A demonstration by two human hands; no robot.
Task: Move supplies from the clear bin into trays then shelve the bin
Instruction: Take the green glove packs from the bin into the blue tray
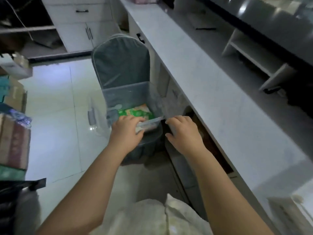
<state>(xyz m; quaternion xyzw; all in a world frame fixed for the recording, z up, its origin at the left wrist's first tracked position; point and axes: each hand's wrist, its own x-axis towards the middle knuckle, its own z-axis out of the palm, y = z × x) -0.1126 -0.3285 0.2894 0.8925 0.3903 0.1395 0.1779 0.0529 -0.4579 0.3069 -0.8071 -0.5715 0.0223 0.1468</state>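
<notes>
Clear bin (133, 97) resting on the seat of a grey-covered chair (121, 61), which stands on the pale tiled floor (55, 102) just beside a long white counter (199, 78). Inside the bin, a green-and-orange packet (137, 111) lies flat on the bottom. Left hand (127, 131), fingers curled, grips the bin's near rim, fingertips reaching inside close to the packet. Right hand (183, 133), partly closed, fingers bent at the bin's near right corner; whether it actually holds the rim cannot be told. Stacked boxes (13, 136) line the frame's left edge, well apart from the chair.
</notes>
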